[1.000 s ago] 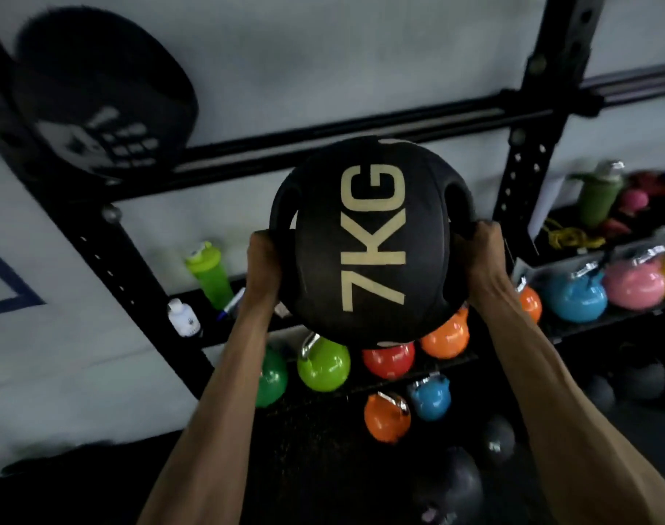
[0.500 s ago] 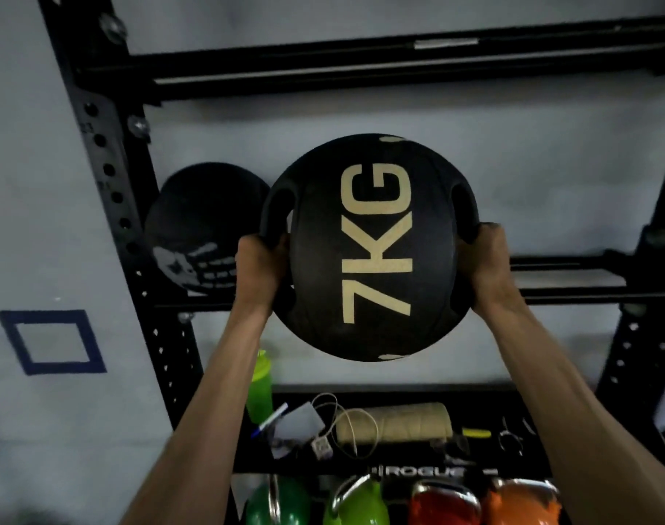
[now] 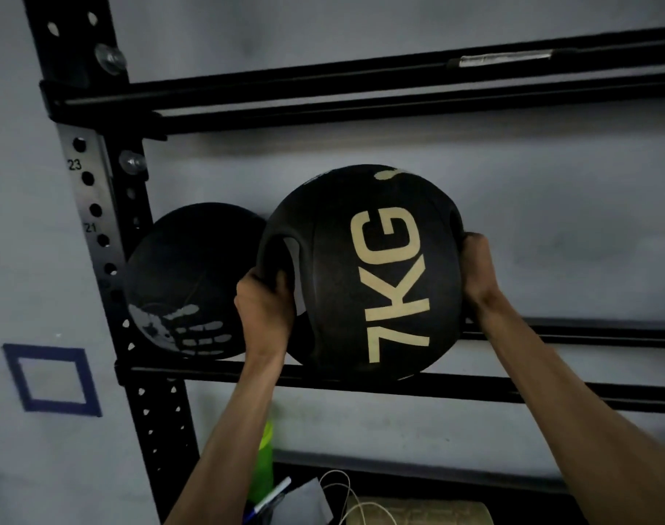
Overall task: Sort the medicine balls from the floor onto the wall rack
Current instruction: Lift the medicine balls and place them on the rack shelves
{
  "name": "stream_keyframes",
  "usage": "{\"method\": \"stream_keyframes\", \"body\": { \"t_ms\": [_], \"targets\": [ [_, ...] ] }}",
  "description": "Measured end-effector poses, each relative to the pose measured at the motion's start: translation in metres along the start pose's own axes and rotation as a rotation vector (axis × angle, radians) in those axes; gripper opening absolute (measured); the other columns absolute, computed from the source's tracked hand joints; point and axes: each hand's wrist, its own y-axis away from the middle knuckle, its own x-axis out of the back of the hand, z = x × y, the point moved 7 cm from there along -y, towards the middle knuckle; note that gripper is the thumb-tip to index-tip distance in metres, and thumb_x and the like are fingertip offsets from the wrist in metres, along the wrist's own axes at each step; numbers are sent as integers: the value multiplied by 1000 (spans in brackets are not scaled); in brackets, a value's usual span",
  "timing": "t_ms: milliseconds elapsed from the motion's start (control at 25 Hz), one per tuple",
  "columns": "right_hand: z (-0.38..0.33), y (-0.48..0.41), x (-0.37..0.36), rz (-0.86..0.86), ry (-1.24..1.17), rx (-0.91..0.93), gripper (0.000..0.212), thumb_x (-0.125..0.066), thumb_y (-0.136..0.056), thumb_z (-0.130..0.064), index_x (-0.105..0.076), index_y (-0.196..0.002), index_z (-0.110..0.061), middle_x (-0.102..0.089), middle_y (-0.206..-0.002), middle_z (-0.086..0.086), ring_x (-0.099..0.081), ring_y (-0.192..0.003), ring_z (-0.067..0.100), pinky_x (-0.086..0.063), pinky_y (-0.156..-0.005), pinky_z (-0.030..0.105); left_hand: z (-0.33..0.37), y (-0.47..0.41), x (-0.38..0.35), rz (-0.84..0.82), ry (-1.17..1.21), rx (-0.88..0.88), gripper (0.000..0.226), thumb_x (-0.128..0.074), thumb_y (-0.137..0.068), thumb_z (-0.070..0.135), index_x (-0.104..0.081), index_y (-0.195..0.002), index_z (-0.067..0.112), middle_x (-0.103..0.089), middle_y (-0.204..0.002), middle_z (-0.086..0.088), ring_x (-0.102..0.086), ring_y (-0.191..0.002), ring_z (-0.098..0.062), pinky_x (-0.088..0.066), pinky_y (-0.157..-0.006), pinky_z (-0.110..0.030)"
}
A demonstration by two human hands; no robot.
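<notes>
While beside 7KG ball (image 3: 334, 282), bare rail (image 3: 607, 334)

The black wall rack (image 3: 107, 229) carries a pair of horizontal rails (image 3: 475, 390) off its hole-punched upright. A black ball (image 3: 186, 282) with a pale handprint sits on them against the upright. The 7KG ball (image 3: 361, 270) is just beside it, underside at the front rail. On the shelf (image 3: 437, 469) below lie a green bottle (image 3: 264, 460), a pen (image 3: 274, 494), a white cord (image 3: 346, 486) and a tan roll (image 3: 418, 513).
</notes>
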Motion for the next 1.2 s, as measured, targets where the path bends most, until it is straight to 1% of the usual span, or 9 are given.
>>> {"method": "stream_keyframes", "body": {
  "t_ms": [200, 320, 480, 720, 840, 920, 1000, 1080, 1200],
  "targets": [
    [40, -23, -25, -89, -52, 12, 50, -51, -97, 6, -42, -55, -19, -47, -40, -15, -45, -38, -3, -31, -40, 9, -17, 4, -9, 129, -69, 59, 14, -56, -98, 11, -64, -100, -1, -63, -79, -3, -66, -74, -19, -48, -61, -22],
    [62, -35, -35, -101, -95, -4, 50, -48, -98, 9, -41, -56, -17, -44, -52, -4, -44, -38, -3, -31, -41, 8, -19, 7, -13, 169, -136, 48, 7, -56, -99, 11, -61, -100, 6, -56, -74, 8, -55, -65, 0, -41, -50, -8],
    [83, -43, -46, -122, -141, -95, 49, -41, -102, 7, -41, -58, -15, -42, -59, 1, -45, -42, 0, -33, -43, 10, -13, 7, -13, 194, -173, 35, 6, -58, -97, 12, -59, -101, 7, -55, -76, 9, -58, -70, -5, -38, -54, -8],
    [132, -47, -58, -141, -254, -358, 37, -35, -105, -9, -45, -71, -17, -52, -72, -1, -49, -67, 12, -43, -65, 31, -6, 21, -25, 73, -137, 13, 24, -52, -100, 8, -46, -122, 15, -54, -86, 14, -56, -71, 3, -43, -57, -3],
    [152, -40, -65, -188, -261, -435, 28, -35, -104, -20, -56, -86, -23, -59, -90, -3, -56, -87, 19, -48, -87, 44, -7, 19, -29, -26, -197, 7, 42, -49, -102, 11, -44, -142, 19, -57, -99, 16, -56, -87, 1, -44, -79, -9],
    [147, -48, -65, -173, -116, -334, 31, -42, -105, -11, -58, -78, -8, -56, -79, 0, -53, -83, 27, -46, -80, 45, -8, 22, -29, -35, -226, 1, 49, -48, -102, 11, -40, -149, 20, -57, -112, 9, -52, -101, -4, -41, -89, -17],
    [139, -53, -63, -189, 24, -297, 35, -46, -104, -6, -52, -69, -9, -53, -74, 3, -51, -85, 30, -44, -78, 40, -8, 25, -27, -27, -232, 16, 51, -48, -103, 14, -36, -152, 21, -60, -121, 2, -56, -110, -11, -40, -91, -19],
    [135, -52, -63, -239, 78, -289, 26, -47, -104, -10, -60, -82, -4, -63, -88, 13, -56, -93, 36, -50, -84, 43, -7, 26, -25, -41, -269, 24, 54, -49, -103, 20, -33, -155, 23, -59, -136, -7, -56, -125, -24, -39, -98, -22],
    [131, -31, -54, -277, 98, -280, 31, -48, -104, -19, -59, -125, 2, -64, -124, 22, -60, -114, 38, -50, -100, 52, -8, 36, -19, -28, -355, 29, 55, -49, -103, 30, -33, -155, 23, -55, -144, -14, -50, -132, -34, -37, -106, -30]
  ]
}}
